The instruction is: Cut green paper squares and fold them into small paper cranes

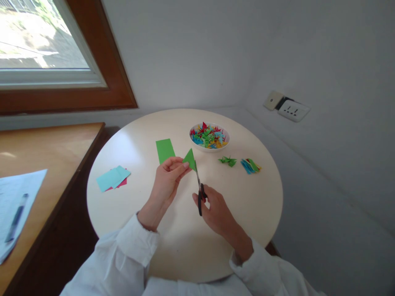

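Between the thumb and fingers of my left hand (168,176) is a folded green paper triangle (190,159), its tip pointing up. My right hand (217,207) grips a pair of scissors (200,199) by the black handles. Their metal blades point up and meet the triangle's right edge; how far they are parted is too small to tell. Behind my left hand a green paper sheet (165,149) lies on the round table, its lower end hidden by my fingers.
On the cream round table (129,213), a white bowl (210,150) holds many small colourful folded paper pieces. Green folded pieces (227,160) and paper strips (250,166) lie at right, light-blue paper (111,178) at left. A wooden desk (61,144) bears a pen (17,218) on papers.
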The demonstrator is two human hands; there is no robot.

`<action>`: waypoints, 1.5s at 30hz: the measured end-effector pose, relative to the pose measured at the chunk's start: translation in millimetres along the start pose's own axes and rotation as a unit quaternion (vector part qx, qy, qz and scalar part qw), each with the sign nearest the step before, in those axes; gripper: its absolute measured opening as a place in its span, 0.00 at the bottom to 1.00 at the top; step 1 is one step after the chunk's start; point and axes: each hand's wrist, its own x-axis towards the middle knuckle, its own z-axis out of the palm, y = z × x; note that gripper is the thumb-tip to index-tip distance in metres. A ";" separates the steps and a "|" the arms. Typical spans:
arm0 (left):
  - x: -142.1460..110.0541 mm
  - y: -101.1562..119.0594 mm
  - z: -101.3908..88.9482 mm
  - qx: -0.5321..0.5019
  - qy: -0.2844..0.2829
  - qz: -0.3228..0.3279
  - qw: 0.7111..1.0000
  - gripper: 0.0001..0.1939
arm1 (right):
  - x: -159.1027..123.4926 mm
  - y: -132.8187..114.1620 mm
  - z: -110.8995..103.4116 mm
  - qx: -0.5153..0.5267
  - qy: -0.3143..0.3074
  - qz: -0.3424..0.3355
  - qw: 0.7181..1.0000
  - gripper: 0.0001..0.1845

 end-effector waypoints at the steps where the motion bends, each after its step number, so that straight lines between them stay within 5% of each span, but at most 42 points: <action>1: 0.0 0.0 -0.2 0.000 0.000 -0.001 1.000 0.11 | 0.0 -0.4 -0.2 0.001 0.001 0.000 1.000 0.11; 45: 0.9 -1.1 -2.0 -0.041 -0.001 -0.009 0.999 0.11 | -1.4 -2.7 -0.3 -0.009 0.025 -0.018 0.999 0.15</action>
